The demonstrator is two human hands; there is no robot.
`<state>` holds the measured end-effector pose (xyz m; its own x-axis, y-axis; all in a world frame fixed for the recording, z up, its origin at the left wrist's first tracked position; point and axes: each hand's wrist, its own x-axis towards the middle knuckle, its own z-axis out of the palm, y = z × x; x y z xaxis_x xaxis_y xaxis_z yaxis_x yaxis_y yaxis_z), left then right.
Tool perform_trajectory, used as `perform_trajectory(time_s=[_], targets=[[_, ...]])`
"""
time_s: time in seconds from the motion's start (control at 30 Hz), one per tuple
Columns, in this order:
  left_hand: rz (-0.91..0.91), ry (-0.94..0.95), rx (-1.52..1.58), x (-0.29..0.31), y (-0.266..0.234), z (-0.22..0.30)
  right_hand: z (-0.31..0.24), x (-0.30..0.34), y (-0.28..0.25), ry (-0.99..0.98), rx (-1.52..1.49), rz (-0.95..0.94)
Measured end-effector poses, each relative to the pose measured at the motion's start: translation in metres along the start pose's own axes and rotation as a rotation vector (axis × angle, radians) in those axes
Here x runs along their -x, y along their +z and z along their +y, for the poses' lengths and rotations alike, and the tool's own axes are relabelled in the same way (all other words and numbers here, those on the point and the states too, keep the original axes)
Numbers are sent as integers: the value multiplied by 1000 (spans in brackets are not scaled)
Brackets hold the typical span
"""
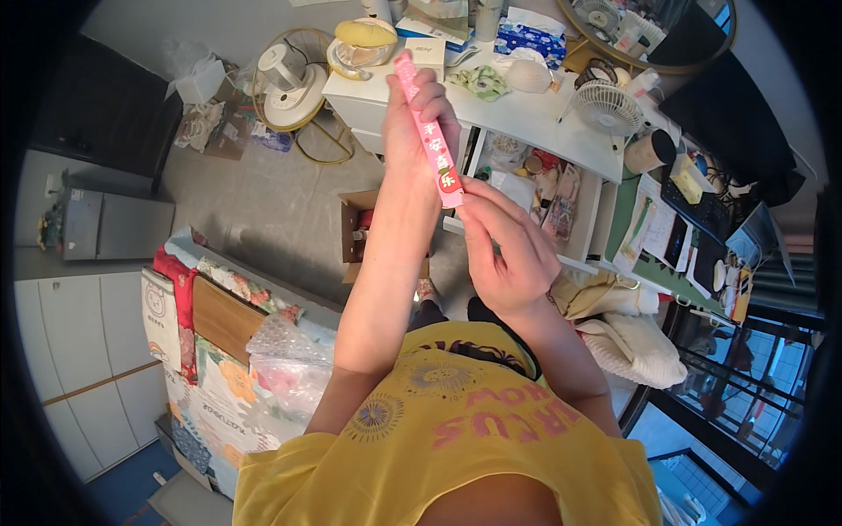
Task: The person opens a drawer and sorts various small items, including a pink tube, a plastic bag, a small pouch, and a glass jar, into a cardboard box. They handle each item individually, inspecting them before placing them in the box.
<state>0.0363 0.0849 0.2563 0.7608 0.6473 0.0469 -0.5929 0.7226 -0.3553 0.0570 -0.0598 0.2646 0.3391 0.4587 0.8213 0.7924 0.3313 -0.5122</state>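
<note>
I see the left hand (pixel 416 133) curled round a slim pink packet (pixel 433 144), the right hand (pixel 514 252) pinching its nearer end, a white desk (pixel 542 116) beyond both.

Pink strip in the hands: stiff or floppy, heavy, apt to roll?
Probably fairly stiff: the pink strip runs straight beyond the left hand without visible sag. Likely light, given its slim, narrow shape, though its contents, if any, don't show. Unlikely to roll if set down, since its printed face looks flat.
</note>
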Motion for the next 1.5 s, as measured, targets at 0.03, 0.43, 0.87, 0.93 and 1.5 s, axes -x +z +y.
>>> perform_trajectory(time_s=[0.03, 0.43, 0.87, 0.93, 1.5], targets=[[-36, 98, -93, 2, 6, -5, -1, 0, 1, 17, -19, 15], [20, 23, -207, 3, 8, 2, -1, -6, 7, 27, -86, 43], [161, 119, -31, 3, -17, 11, 10, 1, 17, -38, 41, 113], [231, 106, -41, 3, -20, 18, 13, 1, 19, -79, 58, 76], [-19, 167, -267, 7, -4, 8, 28, 12, 40, 189, 88, 186]])
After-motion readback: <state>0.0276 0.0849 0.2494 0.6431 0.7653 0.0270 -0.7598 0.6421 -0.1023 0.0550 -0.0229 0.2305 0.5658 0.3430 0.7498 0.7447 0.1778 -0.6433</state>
